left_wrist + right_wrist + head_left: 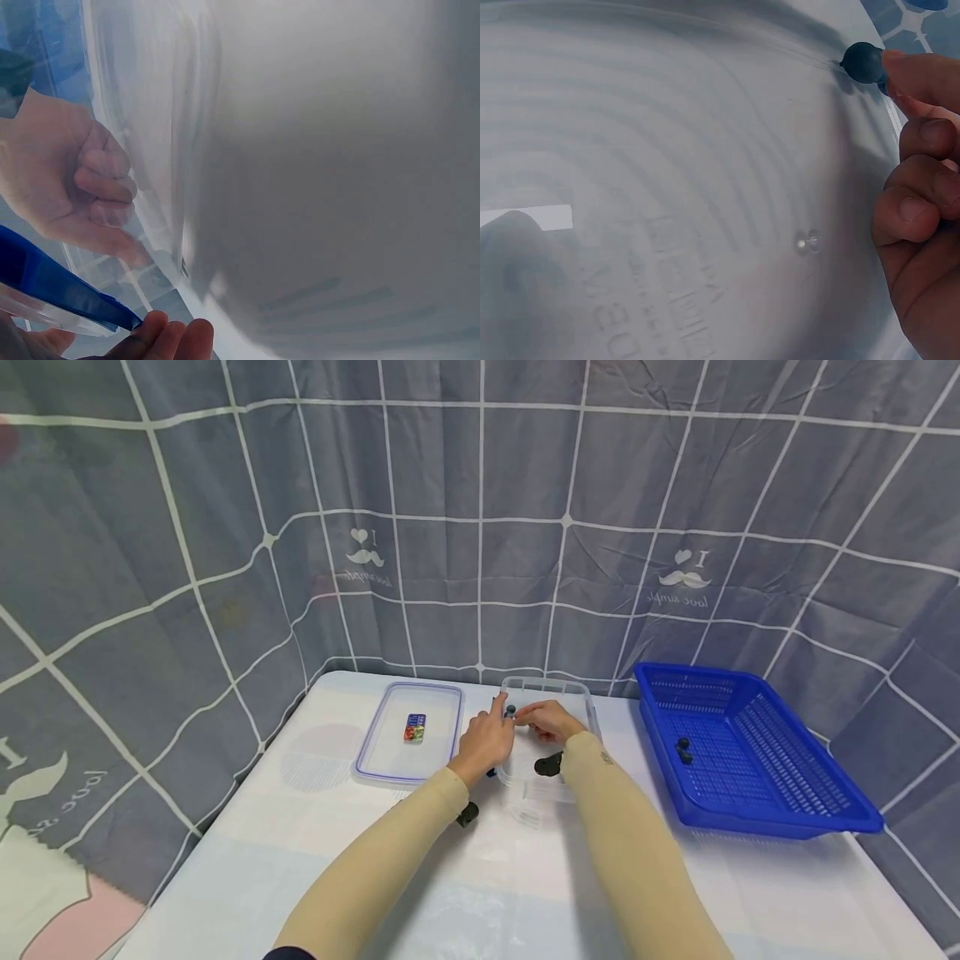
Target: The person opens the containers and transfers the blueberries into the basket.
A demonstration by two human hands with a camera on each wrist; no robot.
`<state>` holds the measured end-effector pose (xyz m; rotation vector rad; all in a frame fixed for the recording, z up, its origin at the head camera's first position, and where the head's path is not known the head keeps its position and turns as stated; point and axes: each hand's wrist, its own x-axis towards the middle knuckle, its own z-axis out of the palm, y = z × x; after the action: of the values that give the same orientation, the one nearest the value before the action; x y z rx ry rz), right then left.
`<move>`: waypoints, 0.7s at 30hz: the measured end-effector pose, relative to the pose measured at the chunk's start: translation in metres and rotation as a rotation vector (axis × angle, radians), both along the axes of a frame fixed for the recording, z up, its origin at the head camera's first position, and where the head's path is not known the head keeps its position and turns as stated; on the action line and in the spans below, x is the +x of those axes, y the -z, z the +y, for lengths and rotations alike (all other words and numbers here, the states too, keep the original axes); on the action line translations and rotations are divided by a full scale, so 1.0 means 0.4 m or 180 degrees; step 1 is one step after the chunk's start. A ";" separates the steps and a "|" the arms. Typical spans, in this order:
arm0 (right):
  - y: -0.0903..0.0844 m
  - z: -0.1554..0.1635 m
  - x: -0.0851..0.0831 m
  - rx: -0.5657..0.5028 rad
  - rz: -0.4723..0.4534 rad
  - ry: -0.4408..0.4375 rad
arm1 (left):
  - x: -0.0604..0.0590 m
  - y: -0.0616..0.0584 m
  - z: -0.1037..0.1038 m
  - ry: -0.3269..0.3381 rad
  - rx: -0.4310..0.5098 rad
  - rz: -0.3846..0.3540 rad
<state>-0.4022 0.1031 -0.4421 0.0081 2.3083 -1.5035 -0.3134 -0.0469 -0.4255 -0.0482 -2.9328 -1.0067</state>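
Note:
A clear plastic box (558, 685) stands mid-table. My left hand (486, 742) grips its left wall near the rim, index finger pointing forward. In the left wrist view its fingers (176, 339) show beside a blue plastic flap (56, 281). My right hand (547, 720) reaches into the box and pinches a dark teal ball-shaped piece (864, 63) against the wall; its other fingers are curled. The thumb is mostly hidden in the right wrist view. Seen through the clear wall, the right hand (82, 176) faces my left.
Left of the box lies a clear lid (382, 752) with a blue seal, and on it a small colourful packet (414, 727). A blue basket (757, 814) at the right holds several small dark pieces (683, 750). A grey checked curtain (525, 560) hangs behind the table (480, 893).

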 end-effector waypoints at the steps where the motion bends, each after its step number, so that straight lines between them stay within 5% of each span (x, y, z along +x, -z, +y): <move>1: 0.001 -0.002 -0.001 0.0042 0.0008 -0.0001 | 0.000 -0.001 -0.001 0.0000 -0.0004 0.0003; 21: 0.020 -0.020 -0.009 0.0339 0.0094 0.0009 | 0.000 0.000 -0.002 0.0003 0.0003 0.0002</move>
<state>-0.4057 0.0953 -0.4500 0.0178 2.4100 -1.3893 -0.3133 -0.0477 -0.4253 -0.0500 -2.9320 -1.0082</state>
